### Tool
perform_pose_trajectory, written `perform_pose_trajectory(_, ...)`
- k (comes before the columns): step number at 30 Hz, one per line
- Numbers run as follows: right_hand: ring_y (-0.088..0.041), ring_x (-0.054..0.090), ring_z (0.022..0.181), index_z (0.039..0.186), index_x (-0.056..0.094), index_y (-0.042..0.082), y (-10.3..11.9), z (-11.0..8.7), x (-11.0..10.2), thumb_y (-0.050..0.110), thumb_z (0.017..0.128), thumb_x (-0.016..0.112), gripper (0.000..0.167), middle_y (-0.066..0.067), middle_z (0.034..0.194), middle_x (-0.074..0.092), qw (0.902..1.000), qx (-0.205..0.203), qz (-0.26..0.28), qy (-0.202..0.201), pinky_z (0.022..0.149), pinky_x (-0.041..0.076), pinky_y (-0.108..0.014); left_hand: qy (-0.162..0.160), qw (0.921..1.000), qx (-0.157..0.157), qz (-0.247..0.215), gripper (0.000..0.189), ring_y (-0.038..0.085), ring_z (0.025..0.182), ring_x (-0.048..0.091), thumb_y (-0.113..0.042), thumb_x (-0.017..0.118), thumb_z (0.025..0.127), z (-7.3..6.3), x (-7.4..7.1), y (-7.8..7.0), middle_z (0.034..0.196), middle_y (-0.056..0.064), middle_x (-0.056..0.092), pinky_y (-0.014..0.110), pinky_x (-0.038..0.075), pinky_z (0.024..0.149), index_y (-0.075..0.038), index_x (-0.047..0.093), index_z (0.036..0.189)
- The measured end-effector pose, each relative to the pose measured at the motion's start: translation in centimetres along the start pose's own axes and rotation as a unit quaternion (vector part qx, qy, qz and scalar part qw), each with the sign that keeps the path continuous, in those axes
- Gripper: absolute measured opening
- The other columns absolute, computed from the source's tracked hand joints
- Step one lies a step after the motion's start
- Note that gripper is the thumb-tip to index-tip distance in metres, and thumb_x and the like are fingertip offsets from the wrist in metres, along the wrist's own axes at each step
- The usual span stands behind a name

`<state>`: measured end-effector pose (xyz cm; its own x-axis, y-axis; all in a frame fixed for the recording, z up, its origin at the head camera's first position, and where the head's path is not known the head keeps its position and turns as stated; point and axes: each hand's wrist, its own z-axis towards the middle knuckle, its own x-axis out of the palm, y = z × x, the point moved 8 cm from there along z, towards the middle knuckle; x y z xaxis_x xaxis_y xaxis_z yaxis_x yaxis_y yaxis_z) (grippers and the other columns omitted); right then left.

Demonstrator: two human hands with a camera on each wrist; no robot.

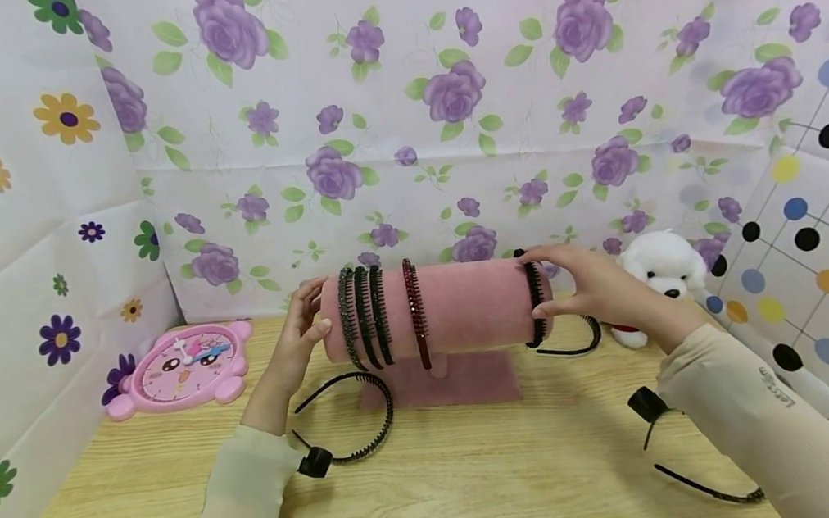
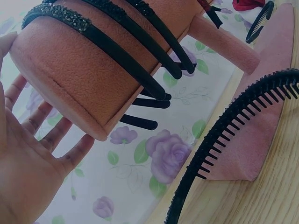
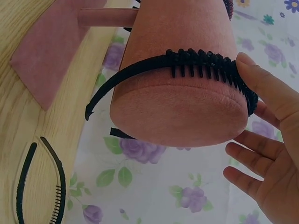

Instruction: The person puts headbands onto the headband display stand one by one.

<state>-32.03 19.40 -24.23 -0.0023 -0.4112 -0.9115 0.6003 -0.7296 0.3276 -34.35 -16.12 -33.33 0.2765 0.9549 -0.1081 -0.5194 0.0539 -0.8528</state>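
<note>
A pink plush headband stand (image 1: 474, 307) has a horizontal roll on a short post and a flat base. My left hand (image 1: 295, 348) touches the roll's left end, its fingers spread along the end face. Beside it sit several black headbands (image 1: 364, 317) with sparkly tops, and a dark red headband (image 1: 417, 312) is nearer the middle. At the right end, my right hand (image 1: 605, 287) pinches a black toothed headband (image 3: 201, 64) that lies around the roll. Its thumb presses the band's edge, while the other fingers reach behind the roll.
Loose black headbands lie on the wooden table: one toothed headband (image 1: 391, 413) by my left forearm, another (image 1: 578, 350) behind the right end, one (image 1: 708, 490) under my right forearm. A pink clock (image 1: 187, 368) stands left, a white plush dog (image 1: 659, 266) right.
</note>
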Motion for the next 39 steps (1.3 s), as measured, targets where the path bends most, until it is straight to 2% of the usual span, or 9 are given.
perform_pose_trajectory(7,-0.037,0.044,0.133,0.136,0.05,0.019,0.3,0.4,0.0,0.033,0.079,0.077,0.065,-0.013,0.144,0.048,0.9998,-0.001,-0.017,0.011,0.103,0.039,-0.057,-0.002,1.0,-0.002,0.008,0.057,0.011,0.131,0.036,-0.013,0.043,0.096,0.0,-0.2,0.3,0.147,-0.005,0.032,0.019,0.041,0.097,-0.018,0.024,0.15)
perform_pose_trajectory(15,-0.036,0.05,0.127,0.14,0.046,0.025,0.1,0.0,0.1,0.033,0.079,0.078,0.069,-0.011,0.148,0.044,0.9987,0.015,-0.034,0.035,0.097,0.044,-0.054,0.003,0.9999,-0.006,0.014,0.058,0.011,0.132,0.035,-0.016,0.044,0.096,0.0,0.0,0.2,0.149,-0.001,0.03,0.019,0.04,0.098,-0.019,0.024,0.15)
perform_pose_trajectory(22,-0.024,0.064,0.1,0.14,0.045,0.026,0.2,0.2,0.0,0.036,0.08,0.077,0.069,-0.011,0.147,0.045,0.9981,0.022,-0.045,0.035,0.088,0.048,-0.048,0.0,0.9998,-0.008,0.019,0.058,0.012,0.132,0.034,-0.014,0.043,0.096,0.0,-0.1,0.1,0.149,0.0,0.029,0.019,0.04,0.097,-0.018,0.023,0.151)
perform_pose_trajectory(26,-0.016,0.063,0.077,0.14,0.044,0.028,0.2,0.4,0.2,0.042,0.079,0.076,0.07,-0.009,0.146,0.047,0.9979,0.021,-0.051,0.036,0.084,0.048,-0.043,0.0,0.9998,-0.007,0.016,0.058,0.012,0.132,0.035,-0.013,0.042,0.096,-0.1,-0.1,0.1,0.149,-0.001,0.029,0.018,0.04,0.097,-0.018,0.023,0.151)
perform_pose_trajectory(32,-0.013,0.061,0.08,0.139,0.045,0.03,0.3,0.8,0.2,0.05,0.076,0.075,0.072,-0.007,0.144,0.049,0.9973,0.024,-0.063,0.028,0.08,0.048,-0.041,-0.003,0.9999,-0.007,0.013,0.058,0.011,0.131,0.035,-0.01,0.04,0.096,-0.1,-0.1,0.1,0.147,-0.003,0.031,0.019,0.04,0.097,-0.016,0.023,0.15)
perform_pose_trajectory(35,-0.013,0.054,0.063,0.139,0.045,0.03,0.2,1.0,0.3,0.051,0.076,0.075,0.073,-0.008,0.143,0.05,0.9975,0.033,-0.055,0.03,0.073,0.045,-0.038,-0.004,0.9999,-0.009,0.013,0.058,0.011,0.131,0.035,-0.009,0.04,0.095,-0.1,-0.1,0.2,0.147,-0.004,0.032,0.019,0.04,0.097,-0.016,0.023,0.15)
perform_pose_trajectory(39,-0.016,0.054,0.065,0.138,0.046,0.031,0.3,1.1,0.3,0.052,0.075,0.075,0.072,-0.008,0.14,0.052,0.9977,0.037,-0.049,0.029,0.072,0.043,-0.037,-0.003,0.9999,-0.008,0.015,0.058,0.011,0.131,0.035,-0.011,0.041,0.095,-0.1,-0.1,0.1,0.147,-0.003,0.031,0.018,0.04,0.097,-0.017,0.023,0.15)
